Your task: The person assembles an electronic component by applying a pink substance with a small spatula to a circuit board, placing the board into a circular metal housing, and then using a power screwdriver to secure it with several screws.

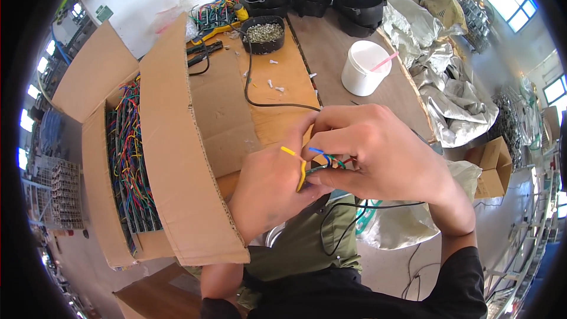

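Both hands meet close in front of my body, over the near edge of the table. My left hand [266, 180] is closed, its fingertips mostly hidden behind the right. My right hand [381, 156] pinches a small cluster of coloured wires; a yellow wire [303, 177] with a bare copper end, a blue wire [319, 152] and green and red ones stick out between the hands. What the wires are fixed to is mostly covered by my fingers. A black cable [260, 105] runs across the table to my hands, and black cable [325, 230] also loops below them.
An open cardboard box [171, 159] packed with wired boards [131, 159] stands at left. Farther back are a black tray of small pale parts [266, 34], pliers [204, 50], a yellow meter [215, 32] and black tubs [357, 9]. A white bucket [361, 74] stands right.
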A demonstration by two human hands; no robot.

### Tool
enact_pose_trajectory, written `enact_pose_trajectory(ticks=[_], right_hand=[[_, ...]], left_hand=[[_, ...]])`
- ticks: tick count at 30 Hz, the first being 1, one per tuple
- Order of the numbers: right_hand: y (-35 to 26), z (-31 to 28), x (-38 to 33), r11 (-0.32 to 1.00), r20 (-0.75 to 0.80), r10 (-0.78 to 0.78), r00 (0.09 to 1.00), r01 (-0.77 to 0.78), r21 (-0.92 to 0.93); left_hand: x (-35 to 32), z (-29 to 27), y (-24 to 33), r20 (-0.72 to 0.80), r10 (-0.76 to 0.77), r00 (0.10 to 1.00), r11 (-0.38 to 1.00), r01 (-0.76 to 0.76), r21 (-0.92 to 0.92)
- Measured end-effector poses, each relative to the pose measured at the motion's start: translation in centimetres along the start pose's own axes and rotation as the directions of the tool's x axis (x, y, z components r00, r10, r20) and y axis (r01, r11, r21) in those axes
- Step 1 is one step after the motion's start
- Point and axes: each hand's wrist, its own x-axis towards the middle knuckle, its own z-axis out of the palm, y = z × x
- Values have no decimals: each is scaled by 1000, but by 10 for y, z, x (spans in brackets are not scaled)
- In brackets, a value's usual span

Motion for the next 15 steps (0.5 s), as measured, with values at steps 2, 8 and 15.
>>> enact_pose_trajectory(ticks=[2,8,15], right_hand=[[10,0,5,998,37,-11,999,8,67],[28,-3,-9,962,-245,247,938,-207,175],[0,37,-26,942,-484,275,831,-333,-36]], left_hand=[[-2,-3,-6,3,-38,999,999,38,-37],[-37,-4,-48,-189,-37,981,856,-66,-512],[-61,74,-79,-245,-88,965,900,-28,-435]])
